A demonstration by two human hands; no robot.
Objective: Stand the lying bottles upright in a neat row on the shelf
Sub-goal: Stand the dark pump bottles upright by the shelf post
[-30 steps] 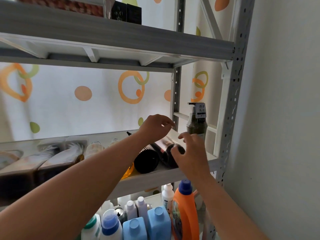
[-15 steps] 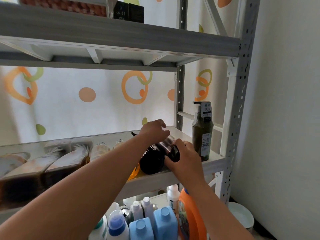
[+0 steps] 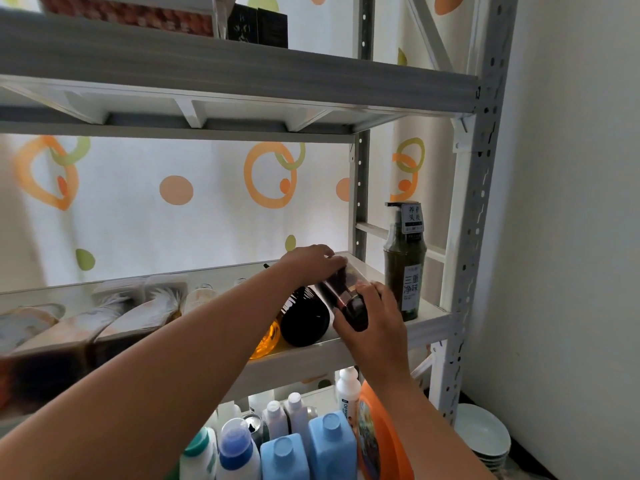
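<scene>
A dark brown bottle (image 3: 341,294) lies tilted on the white shelf (image 3: 429,315), its base lifted toward me. My left hand (image 3: 313,259) grips its far end and my right hand (image 3: 375,318) holds its near end. Beside it on the left lies a black bottle (image 3: 304,318), and left of that an amber bottle (image 3: 266,339), mostly hidden by my left forearm. A dark green pump bottle (image 3: 403,271) stands upright at the shelf's right end. More bottles (image 3: 138,317) lie in a blurred row further left.
The grey rack post (image 3: 474,216) stands just right of the pump bottle. The upper shelf (image 3: 242,77) hangs overhead with boxes on it. Below, blue and white detergent bottles (image 3: 284,455) and an orange jug (image 3: 379,441) stand crowded. Stacked bowls (image 3: 485,434) sit on the floor.
Both hands have closed on the dark brown bottle, my right hand sliding onto its near end. Its near end has risen off the shelf. The view has shifted slightly.
</scene>
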